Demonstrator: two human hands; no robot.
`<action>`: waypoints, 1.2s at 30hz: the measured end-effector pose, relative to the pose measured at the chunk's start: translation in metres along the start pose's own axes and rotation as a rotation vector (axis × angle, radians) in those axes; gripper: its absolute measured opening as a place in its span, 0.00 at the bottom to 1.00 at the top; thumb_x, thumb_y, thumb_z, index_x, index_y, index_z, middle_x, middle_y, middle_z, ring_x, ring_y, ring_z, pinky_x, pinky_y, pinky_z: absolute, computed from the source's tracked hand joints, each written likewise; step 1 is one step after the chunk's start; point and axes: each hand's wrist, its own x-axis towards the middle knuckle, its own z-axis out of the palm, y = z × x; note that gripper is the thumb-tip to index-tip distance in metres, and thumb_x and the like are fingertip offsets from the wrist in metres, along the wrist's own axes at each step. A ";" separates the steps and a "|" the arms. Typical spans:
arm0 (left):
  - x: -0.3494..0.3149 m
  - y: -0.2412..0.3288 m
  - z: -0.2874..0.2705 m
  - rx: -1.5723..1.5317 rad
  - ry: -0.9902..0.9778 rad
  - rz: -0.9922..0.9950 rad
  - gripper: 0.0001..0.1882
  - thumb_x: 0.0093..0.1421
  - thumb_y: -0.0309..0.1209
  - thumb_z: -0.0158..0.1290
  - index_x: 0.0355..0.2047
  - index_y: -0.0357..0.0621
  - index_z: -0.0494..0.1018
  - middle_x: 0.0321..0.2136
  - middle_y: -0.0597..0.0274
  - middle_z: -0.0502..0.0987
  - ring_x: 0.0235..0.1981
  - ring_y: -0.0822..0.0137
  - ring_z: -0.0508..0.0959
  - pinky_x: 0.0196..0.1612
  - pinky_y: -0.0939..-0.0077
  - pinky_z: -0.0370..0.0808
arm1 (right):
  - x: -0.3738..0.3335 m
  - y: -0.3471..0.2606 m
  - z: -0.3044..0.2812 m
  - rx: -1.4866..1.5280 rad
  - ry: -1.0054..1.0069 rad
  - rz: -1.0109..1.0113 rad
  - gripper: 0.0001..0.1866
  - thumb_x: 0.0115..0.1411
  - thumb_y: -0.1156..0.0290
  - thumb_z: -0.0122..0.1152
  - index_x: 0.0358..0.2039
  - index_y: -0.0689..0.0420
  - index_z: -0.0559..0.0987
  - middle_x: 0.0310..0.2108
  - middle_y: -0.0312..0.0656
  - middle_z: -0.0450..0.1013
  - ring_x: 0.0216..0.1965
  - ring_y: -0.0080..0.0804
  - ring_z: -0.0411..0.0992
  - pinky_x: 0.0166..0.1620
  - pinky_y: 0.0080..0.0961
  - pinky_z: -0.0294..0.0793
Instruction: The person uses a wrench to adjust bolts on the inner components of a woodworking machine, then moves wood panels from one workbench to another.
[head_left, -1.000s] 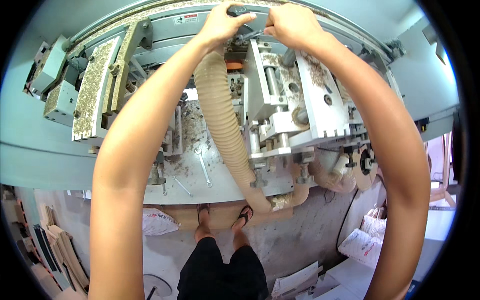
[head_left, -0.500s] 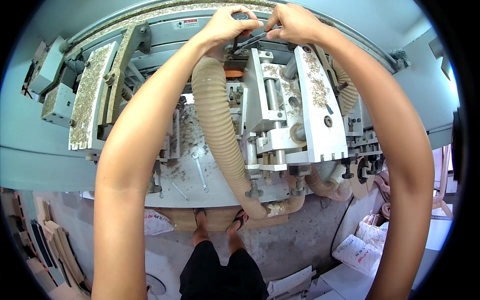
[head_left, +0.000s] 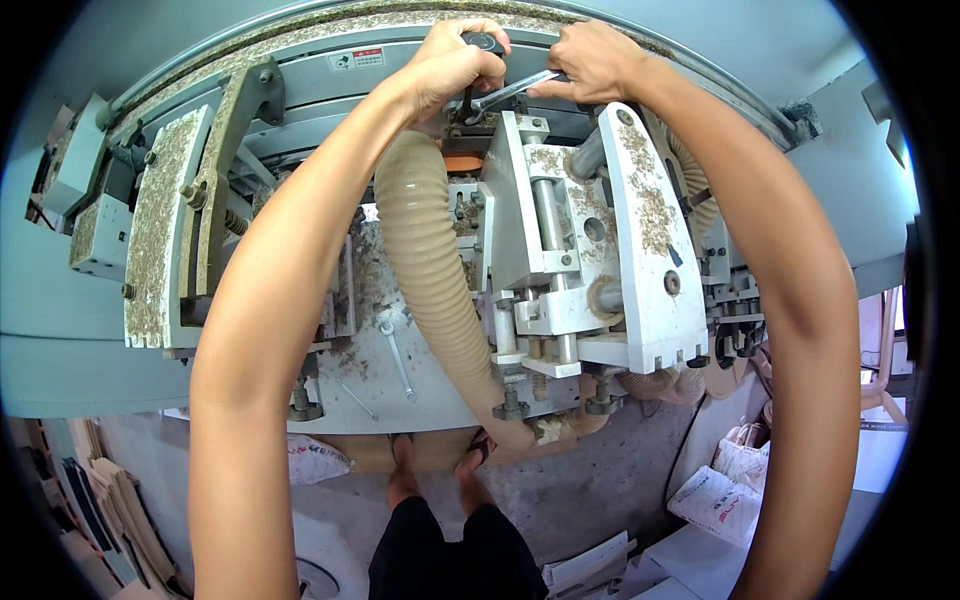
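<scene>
At the far side of the machine, my left hand point(head_left: 455, 68) is curled around a black round knob point(head_left: 484, 41) on an upright shaft. My right hand point(head_left: 596, 64) grips one end of a metal wrench point(head_left: 518, 90). The wrench slants down to the left, and its other end sits against the base of the shaft below the knob. Whether its jaw is seated on a nut is too small to tell. Just nearer than my left hand, a thick ribbed beige hose point(head_left: 420, 220) curves toward me.
White machine blocks point(head_left: 650, 240) caked with wood dust stand right of the hose. A second wrench point(head_left: 398, 362) and a thin metal rod point(head_left: 358, 400) lie on the machine's grey bed point(head_left: 335, 412). White sacks point(head_left: 715, 500) rest on the floor at right, boards point(head_left: 120, 490) at left.
My head view has shifted, so the machine appears lower and larger. My right hand has moved a little away from the left, exposing more of the wrench. My left fingers have curled in by the knob.
</scene>
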 end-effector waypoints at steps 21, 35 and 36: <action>0.004 -0.006 -0.006 -0.080 -0.099 0.056 0.16 0.44 0.11 0.52 0.32 0.44 0.70 0.25 0.68 0.69 0.22 0.76 0.70 0.26 0.82 0.67 | 0.016 0.023 0.004 -0.276 0.196 -0.300 0.30 0.61 0.41 0.51 0.16 0.54 0.76 0.14 0.48 0.73 0.21 0.49 0.76 0.28 0.43 0.76; -0.003 0.007 0.008 0.154 0.090 0.115 0.13 0.51 0.28 0.65 0.33 0.46 0.72 0.28 0.69 0.75 0.27 0.78 0.77 0.29 0.81 0.75 | 0.029 0.030 -0.004 -0.324 0.173 -0.349 0.28 0.61 0.43 0.50 0.17 0.54 0.76 0.15 0.47 0.74 0.22 0.48 0.77 0.31 0.42 0.78; -0.005 0.001 0.023 0.161 0.371 0.131 0.15 0.51 0.32 0.67 0.33 0.44 0.72 0.26 0.68 0.75 0.24 0.78 0.76 0.25 0.81 0.73 | 0.029 0.030 -0.004 -0.334 0.181 -0.354 0.28 0.61 0.44 0.50 0.17 0.54 0.76 0.16 0.47 0.74 0.23 0.48 0.77 0.31 0.42 0.78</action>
